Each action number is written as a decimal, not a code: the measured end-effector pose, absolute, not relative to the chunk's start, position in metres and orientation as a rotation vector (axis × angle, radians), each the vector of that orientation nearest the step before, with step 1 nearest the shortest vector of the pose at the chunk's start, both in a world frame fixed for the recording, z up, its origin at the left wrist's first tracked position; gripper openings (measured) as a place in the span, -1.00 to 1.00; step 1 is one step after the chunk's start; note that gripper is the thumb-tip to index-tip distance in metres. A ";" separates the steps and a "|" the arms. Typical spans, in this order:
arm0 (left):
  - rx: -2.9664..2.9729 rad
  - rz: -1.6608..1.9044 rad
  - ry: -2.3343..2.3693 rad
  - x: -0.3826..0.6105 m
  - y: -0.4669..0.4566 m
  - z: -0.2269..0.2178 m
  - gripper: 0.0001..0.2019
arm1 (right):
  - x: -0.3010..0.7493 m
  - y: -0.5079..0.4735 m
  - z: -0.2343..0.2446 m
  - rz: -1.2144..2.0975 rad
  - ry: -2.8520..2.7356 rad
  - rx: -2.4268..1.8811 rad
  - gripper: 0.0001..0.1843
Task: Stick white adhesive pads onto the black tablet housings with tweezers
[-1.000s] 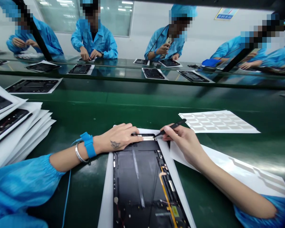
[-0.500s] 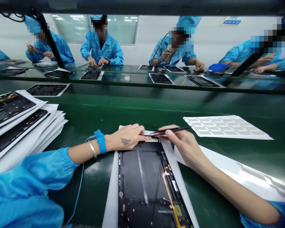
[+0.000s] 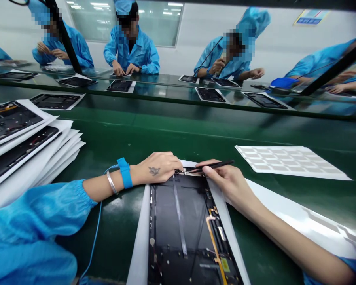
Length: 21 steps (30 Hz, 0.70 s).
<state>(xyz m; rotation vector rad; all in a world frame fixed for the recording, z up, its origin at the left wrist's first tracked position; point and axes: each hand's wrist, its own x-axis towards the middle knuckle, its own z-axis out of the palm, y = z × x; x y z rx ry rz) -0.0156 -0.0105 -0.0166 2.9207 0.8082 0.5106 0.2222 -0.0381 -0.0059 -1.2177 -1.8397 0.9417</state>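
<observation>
A black tablet back panel [image 3: 184,225] on a white sheet [image 3: 138,245] lies in front of me on the green belt. My left hand [image 3: 158,168], with a blue wrist strap [image 3: 124,173] and a bracelet, rests curled on the panel's far edge, fingertips pressing a small pale strip [image 3: 192,171]. My right hand [image 3: 227,180] pinches black tweezers [image 3: 215,165], their tip lying at that same strip, close to the left fingertips.
A stack of panels on white sheets [image 3: 23,146] sits at the left. A sheet of pale stickers [image 3: 287,162] lies at the right, with a glossy backing sheet [image 3: 308,223] nearer me. Several people in blue coats work across the far belt [image 3: 172,93].
The tweezers have tipped from pointing up to lying nearly flat, tip moved left onto the strip. My left fingers stay on the panel's far edge. The camera view shifted slightly.
</observation>
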 end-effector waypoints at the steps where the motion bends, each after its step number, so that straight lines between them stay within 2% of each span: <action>1: 2.917 0.506 0.811 -0.016 -0.011 -0.016 -0.69 | 0.223 -0.037 -0.006 0.938 -1.852 -1.218 -0.48; 21: 2.974 0.460 0.791 -0.017 -0.015 -0.014 -0.68 | 0.257 -0.038 0.003 0.981 -1.760 -1.377 -0.51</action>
